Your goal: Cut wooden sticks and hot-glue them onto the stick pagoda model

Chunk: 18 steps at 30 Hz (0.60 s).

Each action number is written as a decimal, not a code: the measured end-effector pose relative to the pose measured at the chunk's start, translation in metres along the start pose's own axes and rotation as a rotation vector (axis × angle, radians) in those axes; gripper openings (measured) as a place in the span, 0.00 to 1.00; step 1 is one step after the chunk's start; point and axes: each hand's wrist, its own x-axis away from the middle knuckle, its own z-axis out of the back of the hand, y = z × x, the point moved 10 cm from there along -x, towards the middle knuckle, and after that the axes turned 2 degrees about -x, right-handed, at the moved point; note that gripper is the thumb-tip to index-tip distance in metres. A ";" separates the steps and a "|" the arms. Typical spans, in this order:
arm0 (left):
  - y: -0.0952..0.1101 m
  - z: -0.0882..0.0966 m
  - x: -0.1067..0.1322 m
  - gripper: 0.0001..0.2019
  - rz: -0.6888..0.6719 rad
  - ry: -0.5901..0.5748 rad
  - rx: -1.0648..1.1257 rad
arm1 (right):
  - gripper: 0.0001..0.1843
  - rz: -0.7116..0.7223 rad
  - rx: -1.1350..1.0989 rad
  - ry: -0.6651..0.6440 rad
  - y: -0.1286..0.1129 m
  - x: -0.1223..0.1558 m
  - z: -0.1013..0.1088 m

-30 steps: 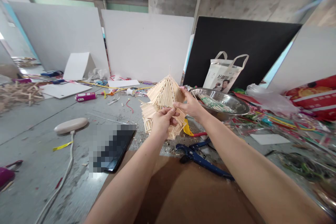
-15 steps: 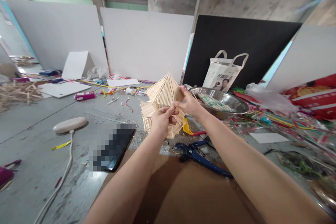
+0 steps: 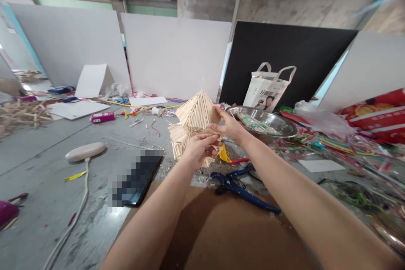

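Note:
A small pavilion model (image 3: 196, 112) made of pale wooden sticks stands upright in front of me, with a pointed roof above a second, wider tier. My right hand (image 3: 230, 126) grips the right side of the upper roof, thumb toward me at its lower edge. Just below that edge, my left hand (image 3: 201, 148) covers part of the lower tier with thumb and fingers pinched together. Whatever sits between those fingertips is hidden or too small to make out. Blue-handled cutters (image 3: 237, 187) lie nearer me, below the right hand.
A phone (image 3: 142, 179) and a white corded device (image 3: 85, 152) lie on the left. Behind my right hand stands a metal bowl (image 3: 286, 128) holding sticks, with a printed bag (image 3: 262, 90) beyond. A brown board (image 3: 228, 236) lies in front; loose sticks (image 3: 25, 114) pile far left.
My left hand has shifted slightly right along the roof's lower edge, toward the right hand's fingers. The right hand keeps its grip on the model.

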 end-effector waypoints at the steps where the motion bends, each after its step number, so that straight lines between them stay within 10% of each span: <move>1: 0.001 0.000 0.000 0.10 -0.008 0.011 0.003 | 0.36 -0.001 -0.014 -0.003 0.001 0.000 0.000; 7: 0.012 0.021 0.001 0.12 -0.136 0.219 0.000 | 0.31 0.000 -0.026 0.027 -0.002 -0.001 0.001; 18: 0.021 0.021 -0.001 0.13 -0.239 0.228 -0.002 | 0.32 -0.019 0.045 0.104 -0.003 -0.001 0.003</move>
